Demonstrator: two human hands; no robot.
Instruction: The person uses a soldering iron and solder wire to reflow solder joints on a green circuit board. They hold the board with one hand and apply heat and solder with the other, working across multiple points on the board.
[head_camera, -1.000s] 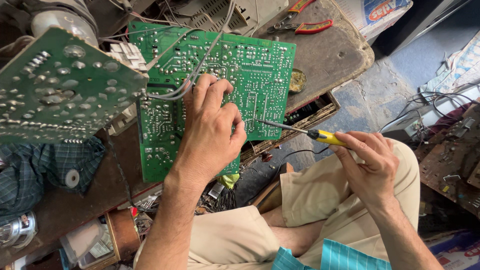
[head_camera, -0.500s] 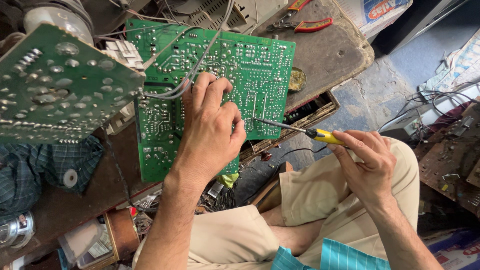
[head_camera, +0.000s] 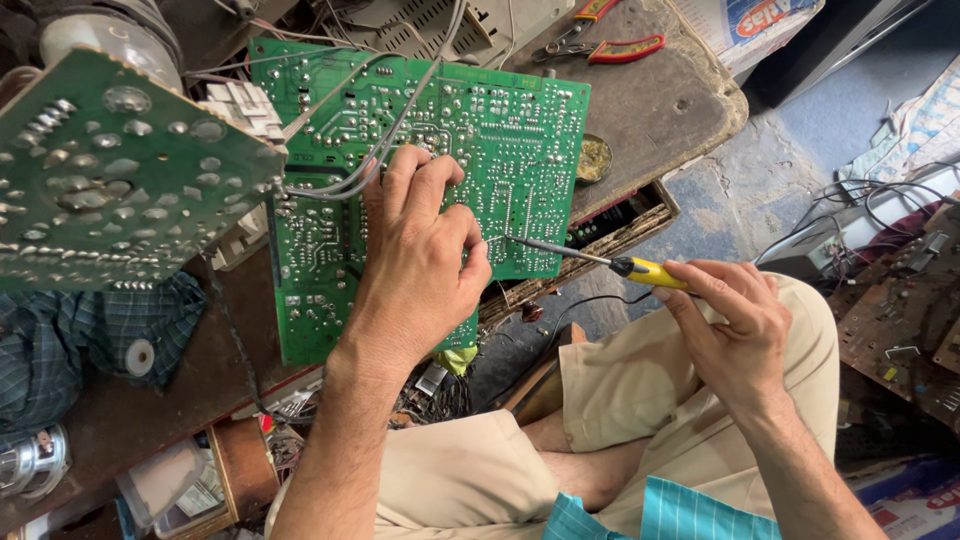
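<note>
Little has changed since the earlier frames: the left hand (head_camera: 415, 265) stays spread on the green circuit board (head_camera: 520, 140), and the soldering iron (head_camera: 600, 262) keeps its tip at the same spot near the board's lower right edge, just beside the left thumb.

That board lies solder side up on the worn brown counter (head_camera: 650, 110), its lower part reaching out past the counter's front edge over the person's lap. The left hand presses it down with fingers curled over a bundle of grey wires (head_camera: 350, 170) that run to a second green board (head_camera: 110, 180), tilted up at the left. The right hand (head_camera: 735, 330) is closed round the iron's yellow handle in a pen grip, the metal shaft angled low toward the board.

To do this well, the left hand should keep firm pressure so the overhanging board cannot rock, and the thumb, very close to the hot tip, should stay just clear. The tip seems best held on one joint only until the solder flows, since neighbouring pads are closely packed. A small round tin (head_camera: 594, 158), perhaps flux, sits by the board's right edge, and red-handled pliers (head_camera: 610, 45) lie further back.
</note>
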